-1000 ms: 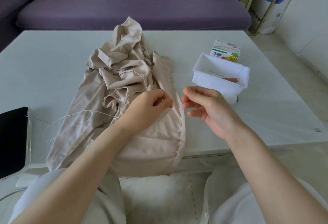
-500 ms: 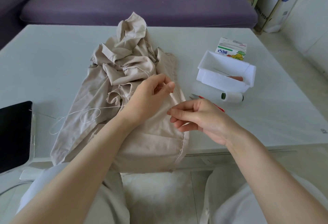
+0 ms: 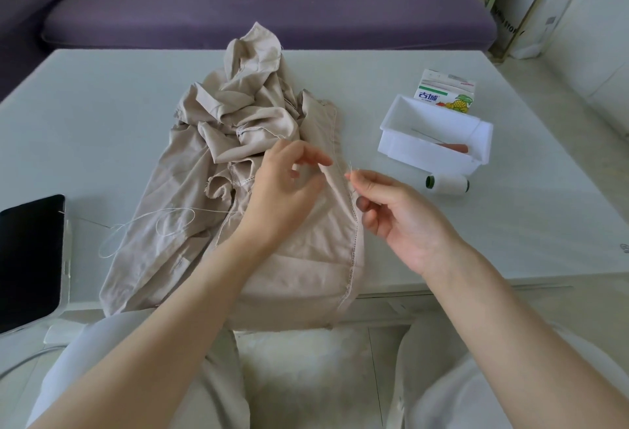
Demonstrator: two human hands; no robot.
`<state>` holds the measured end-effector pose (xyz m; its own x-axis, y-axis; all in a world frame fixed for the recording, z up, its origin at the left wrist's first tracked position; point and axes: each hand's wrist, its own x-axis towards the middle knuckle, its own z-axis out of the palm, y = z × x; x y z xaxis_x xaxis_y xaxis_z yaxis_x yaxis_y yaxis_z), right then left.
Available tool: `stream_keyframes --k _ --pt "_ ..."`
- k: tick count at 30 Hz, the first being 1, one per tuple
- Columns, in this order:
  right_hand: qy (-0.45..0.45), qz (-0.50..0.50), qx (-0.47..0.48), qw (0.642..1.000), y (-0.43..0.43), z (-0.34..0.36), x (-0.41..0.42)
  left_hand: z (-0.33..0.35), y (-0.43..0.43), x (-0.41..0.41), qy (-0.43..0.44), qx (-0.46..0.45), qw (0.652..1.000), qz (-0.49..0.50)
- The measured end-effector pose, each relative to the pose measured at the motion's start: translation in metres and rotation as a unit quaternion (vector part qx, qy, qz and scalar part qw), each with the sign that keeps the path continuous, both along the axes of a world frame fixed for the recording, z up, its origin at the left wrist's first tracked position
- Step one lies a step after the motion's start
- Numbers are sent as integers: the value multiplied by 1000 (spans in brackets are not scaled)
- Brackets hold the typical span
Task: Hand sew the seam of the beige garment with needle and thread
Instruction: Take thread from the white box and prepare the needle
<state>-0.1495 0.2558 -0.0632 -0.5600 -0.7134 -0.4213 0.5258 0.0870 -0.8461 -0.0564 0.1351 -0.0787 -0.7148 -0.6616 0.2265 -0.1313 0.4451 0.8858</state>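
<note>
Head view shows the right hand lifted since half a second ago from low on the seam to its middle, its fingers pinching a short thread tail. The left hand, which pinched the fold, now rests slack-fingered on the beige garment spread mid-bench. Stitching seems paused, perhaps for tying off.

The pale wisp in the fingertip grip of the right hand is too fine to tell as needle or thread, the left hand hides part of the seam of the beige garment, the white tray covers the base of the fruit-printed carton, and the dark tablet is cut off at the left edge.
</note>
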Motion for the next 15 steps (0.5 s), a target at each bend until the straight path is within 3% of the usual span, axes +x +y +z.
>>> stream_keyframes --k 4,13,15 --pt "3 -23 -24 999 -1 -1 2 9 10 3 -16 115 993 -36" --pt "36 -26 -37 998 -1 -4 5 3 15 1 -21 124 991 -54" --pt "56 -20 -45 997 0 -5 5 5 15 1 -25 167 984 -54"
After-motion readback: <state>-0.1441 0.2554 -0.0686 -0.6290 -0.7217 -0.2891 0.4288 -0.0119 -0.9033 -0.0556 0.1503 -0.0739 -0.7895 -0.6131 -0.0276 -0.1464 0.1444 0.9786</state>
